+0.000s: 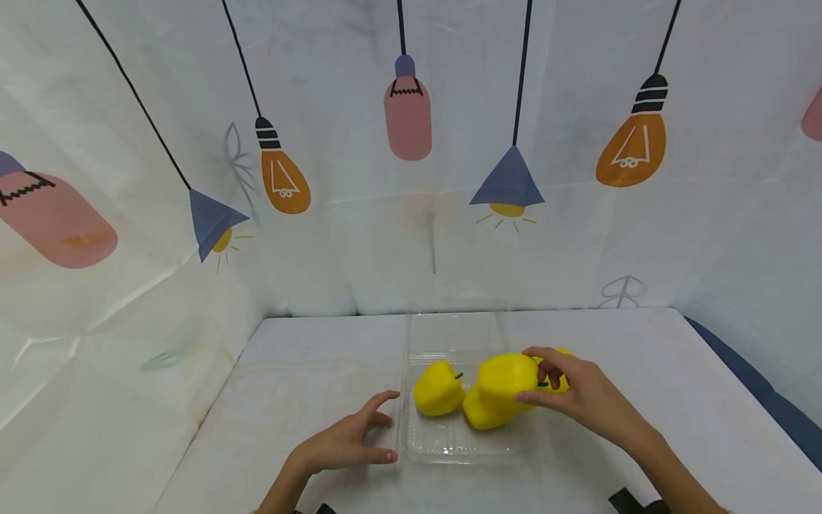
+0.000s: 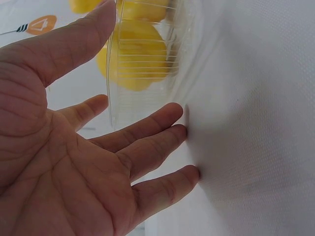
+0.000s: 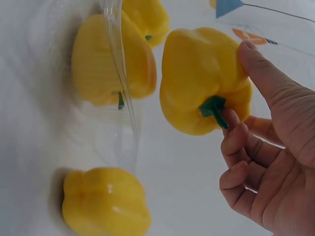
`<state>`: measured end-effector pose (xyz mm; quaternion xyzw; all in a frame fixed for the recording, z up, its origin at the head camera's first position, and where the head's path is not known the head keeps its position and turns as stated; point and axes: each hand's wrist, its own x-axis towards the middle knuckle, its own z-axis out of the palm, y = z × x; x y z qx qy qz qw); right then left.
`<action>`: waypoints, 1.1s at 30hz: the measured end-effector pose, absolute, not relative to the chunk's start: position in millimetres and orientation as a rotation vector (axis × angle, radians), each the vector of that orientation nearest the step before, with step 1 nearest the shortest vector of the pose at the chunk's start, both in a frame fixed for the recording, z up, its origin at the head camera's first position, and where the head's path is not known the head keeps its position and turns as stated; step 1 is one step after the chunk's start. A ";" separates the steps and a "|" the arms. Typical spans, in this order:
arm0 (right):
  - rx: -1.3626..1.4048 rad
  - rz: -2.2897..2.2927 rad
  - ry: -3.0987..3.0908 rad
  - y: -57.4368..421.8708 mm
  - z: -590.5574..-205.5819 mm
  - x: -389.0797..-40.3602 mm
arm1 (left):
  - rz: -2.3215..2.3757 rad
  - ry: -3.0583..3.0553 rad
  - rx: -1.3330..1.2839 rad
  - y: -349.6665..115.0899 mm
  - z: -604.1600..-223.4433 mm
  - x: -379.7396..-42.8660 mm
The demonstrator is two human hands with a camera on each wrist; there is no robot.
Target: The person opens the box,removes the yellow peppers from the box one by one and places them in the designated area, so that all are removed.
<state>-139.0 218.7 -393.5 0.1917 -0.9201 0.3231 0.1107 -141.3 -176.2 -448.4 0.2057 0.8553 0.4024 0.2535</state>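
Note:
My right hand (image 1: 581,392) pinches a yellow bell pepper (image 3: 204,78) with a green stem and holds it up at the right side of a clear plastic box (image 1: 449,455). Inside the box lie two more yellow bell peppers: one at the left (image 1: 438,389) and one (image 1: 483,414) partly hidden under the held one. Another yellow bell pepper (image 3: 106,201) rests outside the box on the right, mostly behind my right hand in the head view. My left hand (image 1: 347,439) holds nothing; its fingers spread beside the box's left wall, with some fingertips (image 2: 191,173) down at the table.
The box's clear lid (image 1: 456,332) lies folded open toward the back of the white table (image 1: 321,357). Behind it hangs a white cloth (image 1: 359,250) printed with lamps and bulbs. Dark blue material (image 1: 770,400) shows past the table's right edge.

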 end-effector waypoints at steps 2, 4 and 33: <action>0.550 0.946 -2.712 222.5 -393.6 -139.2 | 1.095 2.323 0.558 -176.3 -448.2 -141.1; 0.532 0.935 -2.722 226.3 -393.2 -139.4 | 1.095 2.322 0.557 -176.3 -448.1 -141.0; 0.309 0.742 -2.795 282.7 -393.8 -144.2 | 1.108 2.313 0.559 -176.8 -448.1 -141.6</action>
